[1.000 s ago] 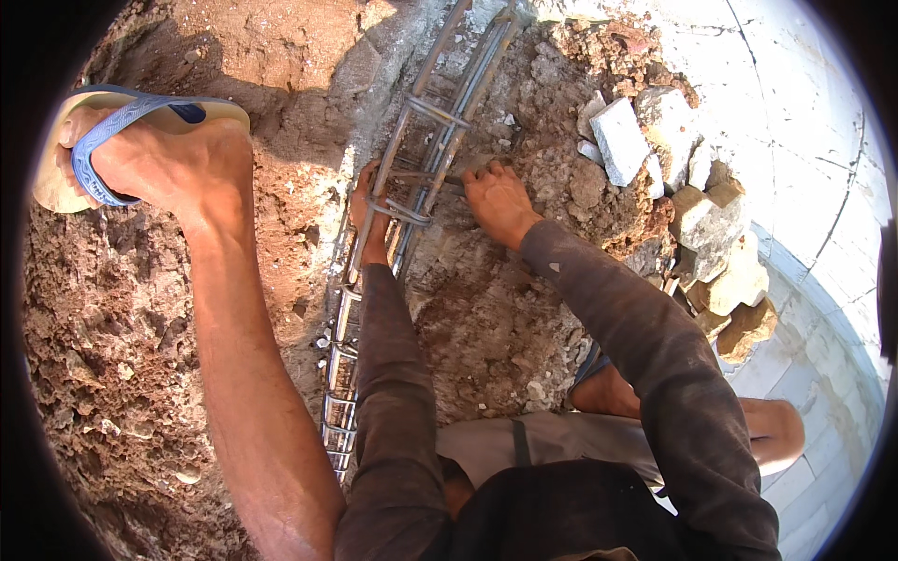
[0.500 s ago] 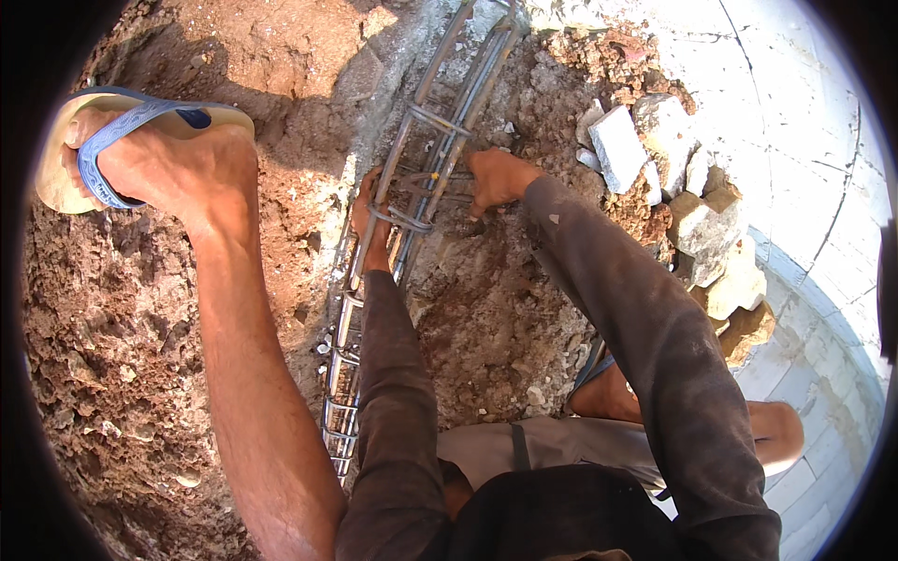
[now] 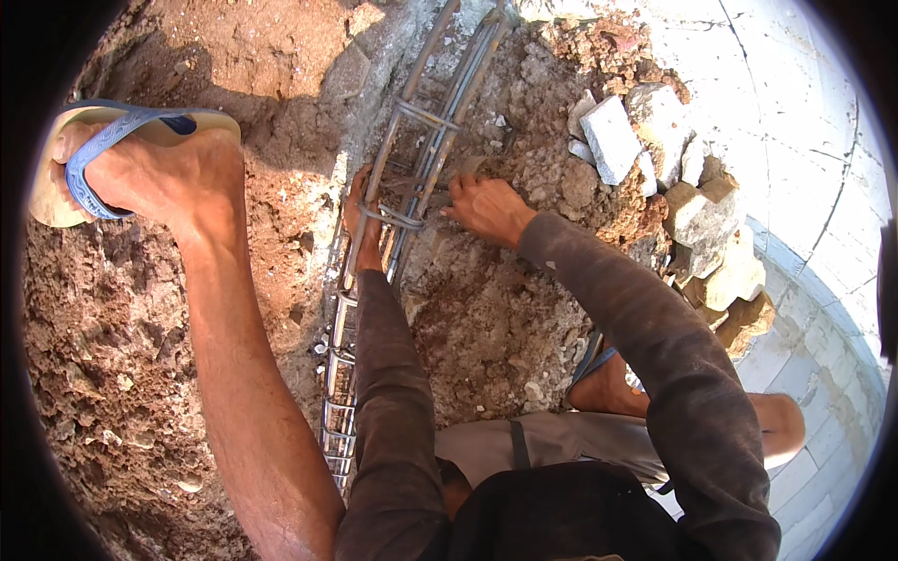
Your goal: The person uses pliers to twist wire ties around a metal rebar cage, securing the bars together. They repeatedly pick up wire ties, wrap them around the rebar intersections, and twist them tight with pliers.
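A long rebar cage [image 3: 385,159], with steel bars tied by bent rings, runs from the top centre down past my left forearm. My left hand [image 3: 354,208] is at its left bar, partly behind it, fingers curled against the steel. Across the cage, my right hand [image 3: 488,208] sits just beyond the right bar, knuckles up and fingers bent together toward the bars. Between the hands, thin rusty metal pieces [image 3: 404,184] cross the cage; their kind is unclear. What the right fingertips hold is hidden.
Broken pale stones and blocks [image 3: 716,238] are piled at the right, beside a light block surface [image 3: 795,131]. Rough brown soil [image 3: 103,365] lies on the left. My left foot, in a blue-strapped flip-flop [image 3: 103,168], is stretched out at the upper left.
My right hand has shifted back a little from the right bar and turned, so its back now faces up. The left hand stays by the left bar. The view has shifted slightly.
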{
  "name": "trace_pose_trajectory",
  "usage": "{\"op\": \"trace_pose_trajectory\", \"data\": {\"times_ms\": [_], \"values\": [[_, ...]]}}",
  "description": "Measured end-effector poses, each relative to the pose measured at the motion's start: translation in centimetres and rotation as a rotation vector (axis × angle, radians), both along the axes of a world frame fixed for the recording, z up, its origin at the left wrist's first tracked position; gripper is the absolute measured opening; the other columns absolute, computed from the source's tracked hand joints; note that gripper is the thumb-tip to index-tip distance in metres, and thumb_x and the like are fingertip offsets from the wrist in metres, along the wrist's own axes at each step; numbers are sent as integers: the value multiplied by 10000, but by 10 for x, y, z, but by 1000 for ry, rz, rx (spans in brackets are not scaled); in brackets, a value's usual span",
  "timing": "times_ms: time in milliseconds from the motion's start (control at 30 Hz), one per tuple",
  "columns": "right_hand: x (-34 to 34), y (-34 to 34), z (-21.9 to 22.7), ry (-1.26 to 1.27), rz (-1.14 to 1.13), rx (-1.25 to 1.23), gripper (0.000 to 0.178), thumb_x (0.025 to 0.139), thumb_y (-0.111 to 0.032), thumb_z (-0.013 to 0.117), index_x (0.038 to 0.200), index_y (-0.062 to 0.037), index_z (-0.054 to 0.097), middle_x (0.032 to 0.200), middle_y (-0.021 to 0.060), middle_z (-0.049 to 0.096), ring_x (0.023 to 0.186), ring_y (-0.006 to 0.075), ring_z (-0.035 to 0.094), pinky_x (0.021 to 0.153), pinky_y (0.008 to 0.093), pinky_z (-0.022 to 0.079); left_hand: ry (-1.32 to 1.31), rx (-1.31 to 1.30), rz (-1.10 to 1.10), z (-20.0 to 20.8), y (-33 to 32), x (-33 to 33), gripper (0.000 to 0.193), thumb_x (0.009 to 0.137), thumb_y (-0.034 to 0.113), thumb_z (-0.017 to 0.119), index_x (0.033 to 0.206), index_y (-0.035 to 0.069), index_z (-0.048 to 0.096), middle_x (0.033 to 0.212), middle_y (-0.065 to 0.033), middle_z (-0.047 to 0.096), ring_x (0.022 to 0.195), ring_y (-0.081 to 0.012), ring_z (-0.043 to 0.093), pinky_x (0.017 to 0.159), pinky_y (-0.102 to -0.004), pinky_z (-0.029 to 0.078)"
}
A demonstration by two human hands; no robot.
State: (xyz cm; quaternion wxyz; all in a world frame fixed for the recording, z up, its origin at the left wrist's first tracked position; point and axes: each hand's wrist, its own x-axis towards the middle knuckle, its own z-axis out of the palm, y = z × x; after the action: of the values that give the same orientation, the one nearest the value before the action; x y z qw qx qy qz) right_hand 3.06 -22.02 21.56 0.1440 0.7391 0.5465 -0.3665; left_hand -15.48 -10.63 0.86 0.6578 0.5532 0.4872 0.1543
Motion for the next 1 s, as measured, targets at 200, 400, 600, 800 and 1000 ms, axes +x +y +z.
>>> {"op": "trace_pose_trajectory", "data": {"times_ms": [200,400,600,800,1000], "values": [[-9,0,2,-46,25,95,438,1043,-353,573,1188,60,590,1085,283,679,1129,437,632,958,553,514,-20,-17,17,0,2,1,495,984,410,604,1356,89,652,1106,-112,740,804,-192,644,697,-355,500],[14,13,-5,160,-193,-167,529,1070,-424,490,1228,70,596,1141,245,690,1170,370,623,971,503,507,-42,-24,20,0,4,-1,522,985,447,609,1356,82,653,1098,-103,739,786,-178,633,686,-348,492],[21,17,-5,805,-1053,-423,532,1020,-406,623,1210,85,548,1025,241,681,1003,339,687,913,481,524,-51,-26,23,12,0,-5,551,987,484,615,1355,75,654,1090,-94,739,768,-164,622,676,-341,484],[-8,13,11,302,-590,-6,454,934,-198,716,1251,40,495,1116,255,625,969,350,694,770,443,551,-100,-68,-11,41,-21,-37,583,988,520,620,1354,68,655,1082,-84,738,749,-149,611,665,-334,476],[-37,1,11,-124,-38,282,413,943,-141,637,1293,4,473,1147,248,570,962,444,636,840,556,512,-168,-72,-6,4,6,-9,615,990,557,626,1353,61,656,1074,-75,737,731,-135,599,655,-326,468]]}}
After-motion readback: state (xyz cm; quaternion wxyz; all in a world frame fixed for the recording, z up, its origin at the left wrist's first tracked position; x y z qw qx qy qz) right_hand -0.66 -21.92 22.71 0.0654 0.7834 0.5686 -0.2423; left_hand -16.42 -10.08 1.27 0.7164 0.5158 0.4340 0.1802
